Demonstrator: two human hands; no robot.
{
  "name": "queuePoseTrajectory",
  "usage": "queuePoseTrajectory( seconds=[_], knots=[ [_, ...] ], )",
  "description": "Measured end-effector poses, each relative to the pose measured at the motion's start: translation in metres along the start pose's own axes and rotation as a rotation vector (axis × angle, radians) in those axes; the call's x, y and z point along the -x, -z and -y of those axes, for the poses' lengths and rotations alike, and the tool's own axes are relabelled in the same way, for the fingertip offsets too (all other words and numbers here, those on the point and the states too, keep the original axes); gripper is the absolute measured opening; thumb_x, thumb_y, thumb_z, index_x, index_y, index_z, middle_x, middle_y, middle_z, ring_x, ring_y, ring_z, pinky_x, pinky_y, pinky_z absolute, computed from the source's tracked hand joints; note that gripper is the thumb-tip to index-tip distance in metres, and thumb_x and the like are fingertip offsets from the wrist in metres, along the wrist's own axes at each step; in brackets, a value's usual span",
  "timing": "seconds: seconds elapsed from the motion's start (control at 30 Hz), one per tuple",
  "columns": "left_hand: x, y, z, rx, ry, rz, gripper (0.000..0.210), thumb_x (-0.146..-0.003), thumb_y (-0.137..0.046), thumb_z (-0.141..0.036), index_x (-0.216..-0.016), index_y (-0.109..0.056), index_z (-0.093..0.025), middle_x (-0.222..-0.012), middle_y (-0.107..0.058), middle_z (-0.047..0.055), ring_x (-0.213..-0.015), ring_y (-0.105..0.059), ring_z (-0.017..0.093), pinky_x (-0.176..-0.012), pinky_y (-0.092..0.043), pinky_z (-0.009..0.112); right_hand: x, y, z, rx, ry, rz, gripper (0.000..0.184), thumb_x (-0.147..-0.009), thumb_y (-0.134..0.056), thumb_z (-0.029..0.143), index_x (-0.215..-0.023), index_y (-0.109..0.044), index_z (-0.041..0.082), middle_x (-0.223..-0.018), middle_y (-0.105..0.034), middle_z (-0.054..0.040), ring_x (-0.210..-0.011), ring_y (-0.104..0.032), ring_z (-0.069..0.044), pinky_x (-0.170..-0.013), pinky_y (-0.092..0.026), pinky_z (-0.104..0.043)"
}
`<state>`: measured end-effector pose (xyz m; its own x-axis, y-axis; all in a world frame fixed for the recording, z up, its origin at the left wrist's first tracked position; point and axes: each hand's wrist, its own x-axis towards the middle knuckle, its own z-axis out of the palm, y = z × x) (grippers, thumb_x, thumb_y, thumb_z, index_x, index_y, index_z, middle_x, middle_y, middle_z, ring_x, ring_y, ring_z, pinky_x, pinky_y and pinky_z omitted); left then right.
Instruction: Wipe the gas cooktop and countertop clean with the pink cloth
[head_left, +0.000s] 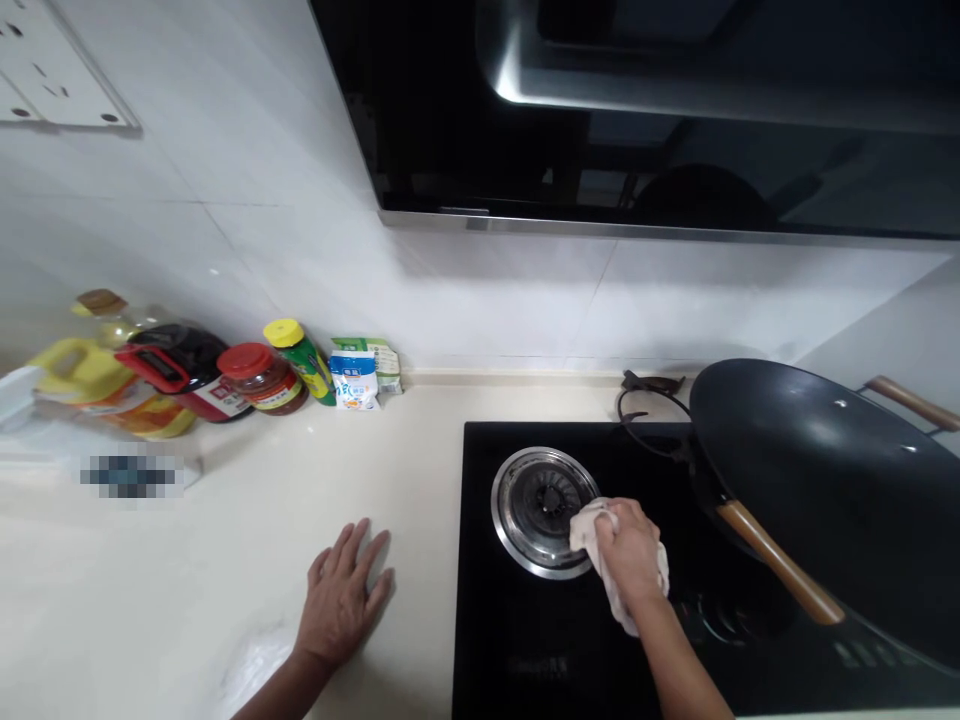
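My right hand (630, 550) grips a crumpled whitish cloth (619, 600) at the lower right rim of the round metal gas burner (517, 545). The burner is set into a black glass cooktop (525, 640), and no pan support sits over it. My left hand (341, 595) rests palm down on the pale countertop (397, 460), left of the cooktop, with its fingers spread and nothing in it.
A big black wok (832, 480) with wooden handles covers the cooktop's right side. Behind the burner lies a dark pan support (649, 415). Along the wall stand a red-lidded jar (262, 380), a yellow-capped green container (300, 360), packets (356, 380) and bottles. A range hood (637, 150) hangs above.
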<state>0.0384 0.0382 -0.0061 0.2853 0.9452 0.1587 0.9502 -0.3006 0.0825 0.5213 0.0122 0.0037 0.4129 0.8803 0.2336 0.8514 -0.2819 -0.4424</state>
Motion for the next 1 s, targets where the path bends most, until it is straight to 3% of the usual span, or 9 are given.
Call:
queuePoseTrajectory(
  seconds=[0.17,0.3,0.53,0.73,0.87,1.0],
  knots=[
    [0.001,0.0,-0.003,-0.011,-0.002,0.002,0.054,-0.1,-0.043,-0.05,-0.145,-0.062,-0.027,-0.161,-0.053,0.015,-0.15,-0.044,0.036,-0.115,-0.04,0.058,-0.059,-0.011,0.003,0.049,-0.059,0.033,0.034,-0.092,-0.042,0.037,-0.1,-0.071,0.02,-0.125,-0.061,-0.0134,-0.112,-0.058,-0.03,-0.104,-0.042,-0.046],
    [0.002,-0.001,-0.004,-0.01,-0.002,-0.007,0.055,-0.1,-0.044,-0.05,-0.146,-0.061,-0.026,-0.161,-0.052,0.015,-0.151,-0.043,0.036,-0.116,-0.038,0.058,-0.104,-0.019,0.019,0.085,0.023,0.154,0.033,-0.09,-0.049,0.032,-0.108,-0.073,0.017,-0.139,-0.053,-0.0165,-0.121,-0.05,-0.033,-0.103,-0.041,-0.045],
    [0.004,-0.003,-0.004,0.006,0.012,-0.016,0.054,-0.099,-0.046,-0.05,-0.147,-0.06,-0.029,-0.162,-0.052,0.013,-0.151,-0.042,0.035,-0.117,-0.036,0.057,-0.151,-0.044,0.082,0.043,0.243,0.38,0.027,-0.088,-0.06,0.028,-0.11,-0.073,0.019,-0.125,-0.059,-0.0089,-0.114,-0.05,-0.025,-0.104,-0.036,-0.037],
    [0.003,-0.002,-0.004,-0.007,0.014,-0.014,0.053,-0.098,-0.047,-0.05,-0.145,-0.062,-0.03,-0.161,-0.053,0.012,-0.151,-0.044,0.034,-0.116,-0.038,0.057,-0.131,-0.063,0.158,-0.036,0.447,0.523,0.037,-0.084,-0.071,0.033,-0.121,-0.072,0.028,-0.126,-0.06,-0.0041,-0.116,-0.049,-0.024,-0.103,-0.035,-0.037],
    [0.002,-0.002,-0.002,-0.017,0.009,-0.022,0.053,-0.098,-0.047,-0.05,-0.144,-0.063,-0.03,-0.159,-0.055,0.012,-0.149,-0.046,0.034,-0.116,-0.039,0.056,-0.089,-0.06,0.193,-0.053,0.512,0.539,0.036,-0.085,-0.072,0.038,-0.119,-0.073,0.029,-0.123,-0.059,-0.0049,-0.112,-0.049,-0.026,-0.101,-0.037,-0.039],
    [0.0,-0.002,0.001,-0.01,0.009,-0.02,0.053,-0.098,-0.047,-0.05,-0.143,-0.063,-0.03,-0.159,-0.056,0.011,-0.149,-0.046,0.033,-0.115,-0.04,0.054,-0.038,-0.053,0.206,-0.125,0.52,0.494,0.037,-0.085,-0.074,0.041,-0.119,-0.071,0.028,-0.121,-0.058,-0.0052,-0.114,-0.048,-0.027,-0.106,-0.037,-0.041]
  ],
)
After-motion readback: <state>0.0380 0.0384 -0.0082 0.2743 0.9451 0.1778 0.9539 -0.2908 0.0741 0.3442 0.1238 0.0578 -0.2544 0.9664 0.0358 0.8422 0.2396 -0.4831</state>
